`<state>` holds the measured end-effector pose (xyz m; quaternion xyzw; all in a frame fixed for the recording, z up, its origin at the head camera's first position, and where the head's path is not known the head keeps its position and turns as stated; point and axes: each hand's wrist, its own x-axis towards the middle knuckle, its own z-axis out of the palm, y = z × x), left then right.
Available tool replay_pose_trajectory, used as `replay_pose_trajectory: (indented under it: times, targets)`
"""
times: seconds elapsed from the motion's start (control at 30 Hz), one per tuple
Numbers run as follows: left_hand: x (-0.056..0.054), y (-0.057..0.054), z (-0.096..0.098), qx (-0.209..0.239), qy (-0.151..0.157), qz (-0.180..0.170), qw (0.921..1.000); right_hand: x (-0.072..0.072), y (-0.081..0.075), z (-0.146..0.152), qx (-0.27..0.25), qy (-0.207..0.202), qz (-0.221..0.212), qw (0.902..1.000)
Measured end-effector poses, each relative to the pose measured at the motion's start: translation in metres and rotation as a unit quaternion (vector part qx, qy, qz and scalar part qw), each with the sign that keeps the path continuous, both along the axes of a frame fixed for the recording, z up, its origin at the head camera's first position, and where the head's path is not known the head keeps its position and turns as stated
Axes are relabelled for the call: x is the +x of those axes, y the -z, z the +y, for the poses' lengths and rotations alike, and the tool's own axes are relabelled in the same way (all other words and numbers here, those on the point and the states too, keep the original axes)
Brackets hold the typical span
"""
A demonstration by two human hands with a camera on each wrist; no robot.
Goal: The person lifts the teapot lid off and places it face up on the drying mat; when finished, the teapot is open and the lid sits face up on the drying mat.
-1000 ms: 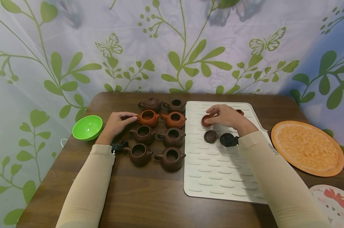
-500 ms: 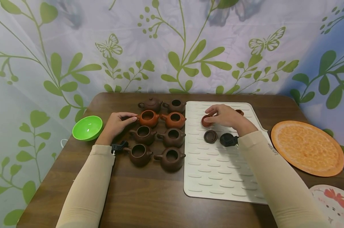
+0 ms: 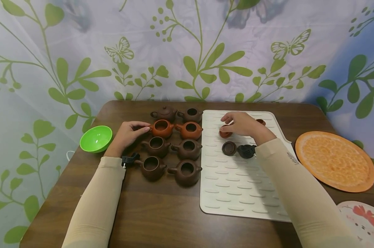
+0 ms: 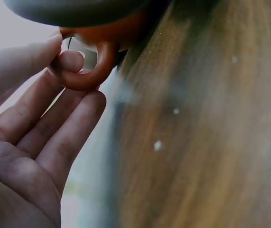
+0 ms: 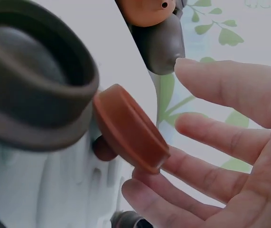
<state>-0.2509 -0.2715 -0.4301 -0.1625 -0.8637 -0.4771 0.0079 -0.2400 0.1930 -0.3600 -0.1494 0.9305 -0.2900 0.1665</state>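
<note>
My left hand (image 3: 128, 133) pinches the loop handle (image 4: 99, 71) of an orange-brown clay teapot (image 3: 161, 133) that has no lid on. Over the white mat (image 3: 227, 186), my right hand (image 3: 241, 123) has its fingers extended and spread. Its fingertips meet the rim of a reddish clay lid (image 5: 130, 130), which lies hollow side up with its knob underneath. In the head view this lid (image 3: 225, 133) is partly covered by the hand. A dark brown lid (image 3: 229, 148) lies nearer on the mat, and another dark lid (image 3: 246, 151) is partly behind the wrist camera.
Dark teapots (image 3: 187, 173) and a second orange teapot (image 3: 190, 131) stand in two columns. One back teapot (image 3: 164, 113) wears its lid. A green bowl (image 3: 95, 139) sits left. Another reddish lid (image 3: 261, 122), an orange round mat (image 3: 335, 162) and a patterned plate (image 3: 363, 220) are right.
My right hand has shifted slightly left and away from me over the reddish lid, now covering more of it. The left hand keeps its hold on the teapot handle.
</note>
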Motion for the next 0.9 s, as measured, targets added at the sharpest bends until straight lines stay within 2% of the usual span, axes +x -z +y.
replay_pose_trajectory:
  times: [0.17,0.2,0.33,0.47,0.63,0.9]
  targets:
    - [0.002,-0.003,0.002,0.005,-0.004,-0.014,0.9999,-0.005,-0.004,-0.007,0.023,-0.010,0.011,0.9996]
    - [-0.001,0.001,-0.001,0.011,-0.006,-0.016,0.9998,-0.006,-0.005,-0.009,0.026,-0.012,0.015,0.9995]
    - [-0.004,-0.004,-0.004,0.021,-0.008,-0.021,0.9995,-0.011,-0.011,-0.019,0.032,-0.023,0.034,0.9986]
    - [-0.011,-0.013,-0.007,-0.030,-0.008,-0.015,0.9994,-0.018,-0.017,-0.033,0.040,-0.038,0.049,0.9973]
    - [-0.025,-0.021,-0.011,-0.104,-0.001,-0.021,0.9944,-0.026,-0.027,-0.054,0.049,-0.066,0.072,0.9941]
    - [-0.049,-0.029,-0.006,-0.127,-0.002,-0.043,0.9910,-0.033,-0.039,-0.083,0.046,-0.082,0.069,0.9932]
